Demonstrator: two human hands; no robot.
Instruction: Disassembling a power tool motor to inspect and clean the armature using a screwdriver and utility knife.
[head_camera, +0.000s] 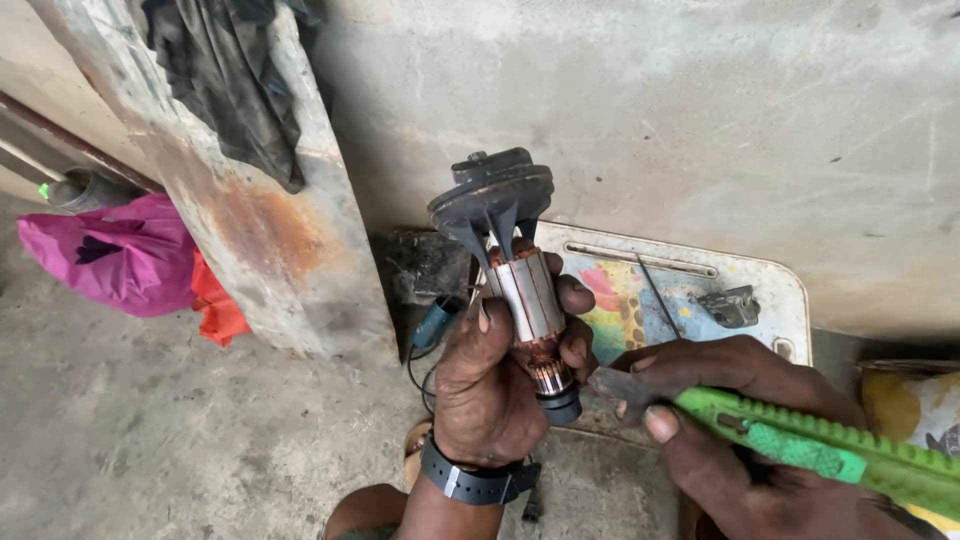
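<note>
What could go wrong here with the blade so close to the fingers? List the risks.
1. The right hand points the green utility knife at the commutator end of the motor armature; a slip could likely cut the left hand gripping it.
2. The blade might nick the copper windings.
3. The armature is held in the air in one hand, so pressure may twist or drop it onto the concrete floor.

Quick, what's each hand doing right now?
Left hand: closed around the motor armature.
Right hand: closed on the green utility knife.
</note>
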